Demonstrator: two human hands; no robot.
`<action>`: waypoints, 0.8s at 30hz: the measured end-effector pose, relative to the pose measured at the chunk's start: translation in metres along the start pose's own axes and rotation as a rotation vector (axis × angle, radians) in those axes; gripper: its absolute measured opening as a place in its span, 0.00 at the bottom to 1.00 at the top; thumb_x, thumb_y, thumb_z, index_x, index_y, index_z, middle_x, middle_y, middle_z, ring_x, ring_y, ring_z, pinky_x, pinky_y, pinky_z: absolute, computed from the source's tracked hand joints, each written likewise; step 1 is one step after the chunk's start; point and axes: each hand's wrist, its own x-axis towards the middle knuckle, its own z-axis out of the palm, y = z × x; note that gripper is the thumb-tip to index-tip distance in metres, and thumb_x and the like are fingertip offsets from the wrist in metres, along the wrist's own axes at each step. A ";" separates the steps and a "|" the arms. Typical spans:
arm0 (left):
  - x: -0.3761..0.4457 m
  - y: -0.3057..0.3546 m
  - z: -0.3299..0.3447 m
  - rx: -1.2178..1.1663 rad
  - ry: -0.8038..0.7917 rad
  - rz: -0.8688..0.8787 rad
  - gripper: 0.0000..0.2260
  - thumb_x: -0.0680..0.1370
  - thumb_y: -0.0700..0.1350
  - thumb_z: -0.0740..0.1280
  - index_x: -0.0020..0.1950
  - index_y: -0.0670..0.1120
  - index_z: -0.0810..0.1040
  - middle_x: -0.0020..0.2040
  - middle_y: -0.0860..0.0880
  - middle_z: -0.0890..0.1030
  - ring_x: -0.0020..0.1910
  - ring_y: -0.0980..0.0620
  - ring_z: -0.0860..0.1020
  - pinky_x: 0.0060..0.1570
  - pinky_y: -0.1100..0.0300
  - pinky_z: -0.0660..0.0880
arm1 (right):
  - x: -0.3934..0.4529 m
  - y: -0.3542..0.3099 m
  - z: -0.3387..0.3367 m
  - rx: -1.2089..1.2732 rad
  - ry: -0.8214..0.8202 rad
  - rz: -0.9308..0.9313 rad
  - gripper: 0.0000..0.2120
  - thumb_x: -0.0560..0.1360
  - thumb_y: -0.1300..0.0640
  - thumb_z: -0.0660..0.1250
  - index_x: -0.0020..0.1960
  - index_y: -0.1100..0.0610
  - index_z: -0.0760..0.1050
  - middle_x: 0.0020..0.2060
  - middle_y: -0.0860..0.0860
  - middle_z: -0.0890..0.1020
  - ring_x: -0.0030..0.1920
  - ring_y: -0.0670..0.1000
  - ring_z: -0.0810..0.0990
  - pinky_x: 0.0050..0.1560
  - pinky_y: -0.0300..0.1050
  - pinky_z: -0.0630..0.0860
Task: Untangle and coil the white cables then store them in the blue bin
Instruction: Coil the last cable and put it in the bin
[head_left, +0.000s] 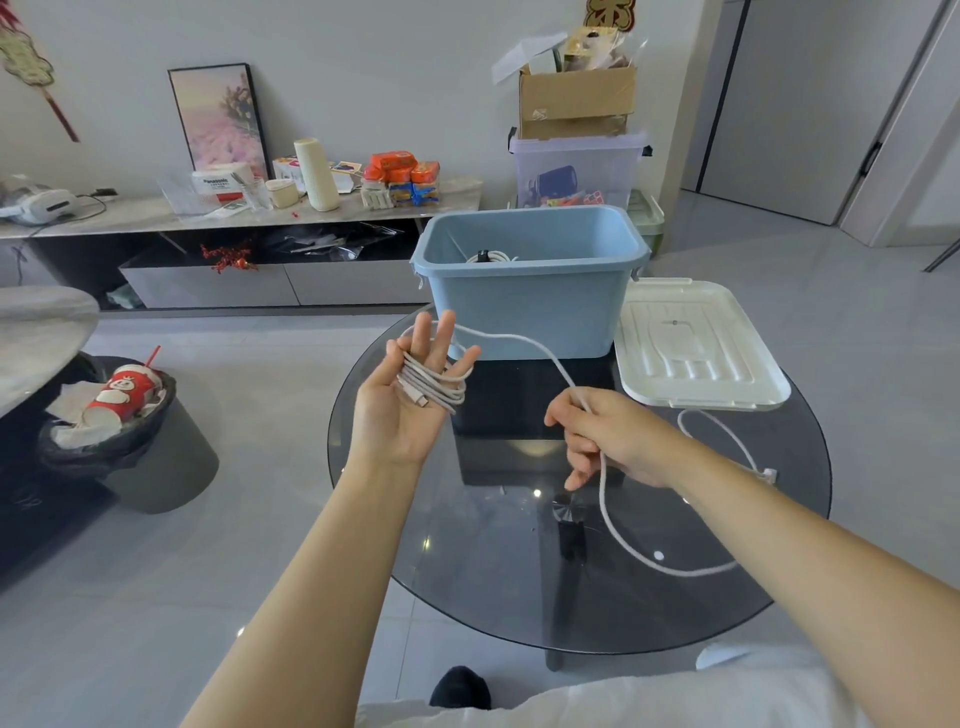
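My left hand (410, 400) is raised palm up, fingers straight, with several loops of a white cable (434, 387) wound round its fingers; one connector end lies across the palm. The free length of the cable arcs rightward to my right hand (608, 436), which pinches the cable between thumb and fingers. Below that hand the cable drops onto the round glass table (701, 597), curves right and ends at a white plug (768, 474). The blue bin (530, 306) stands at the table's far side, just behind my left hand, with a coiled white cable (491, 256) inside.
A white bin lid (696, 348) lies on the table to the right of the bin. A dark waste bin (124, 436) with a red cup stands on the floor at left. A low cabinet (234, 218) with clutter and stacked boxes (576, 156) line the back wall.
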 end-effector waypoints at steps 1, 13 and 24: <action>0.002 -0.001 -0.001 0.006 0.047 0.016 0.15 0.84 0.43 0.49 0.44 0.42 0.72 0.45 0.46 0.84 0.52 0.44 0.82 0.64 0.36 0.68 | -0.001 -0.002 0.006 0.073 -0.032 0.034 0.12 0.81 0.52 0.58 0.50 0.61 0.71 0.25 0.49 0.63 0.24 0.46 0.66 0.29 0.46 0.77; 0.003 0.015 -0.003 -0.091 0.216 0.091 0.11 0.84 0.41 0.49 0.51 0.42 0.70 0.48 0.43 0.84 0.46 0.47 0.84 0.59 0.33 0.68 | -0.001 -0.002 0.033 -0.679 0.171 -0.016 0.18 0.82 0.48 0.44 0.62 0.49 0.69 0.36 0.48 0.75 0.35 0.46 0.72 0.38 0.42 0.69; 0.009 0.013 -0.013 0.359 0.211 0.114 0.14 0.84 0.43 0.48 0.44 0.46 0.69 0.49 0.46 0.85 0.55 0.48 0.81 0.61 0.44 0.69 | -0.019 -0.018 0.036 -0.890 -0.104 -0.013 0.18 0.81 0.51 0.49 0.58 0.45 0.78 0.35 0.38 0.73 0.45 0.46 0.74 0.49 0.44 0.71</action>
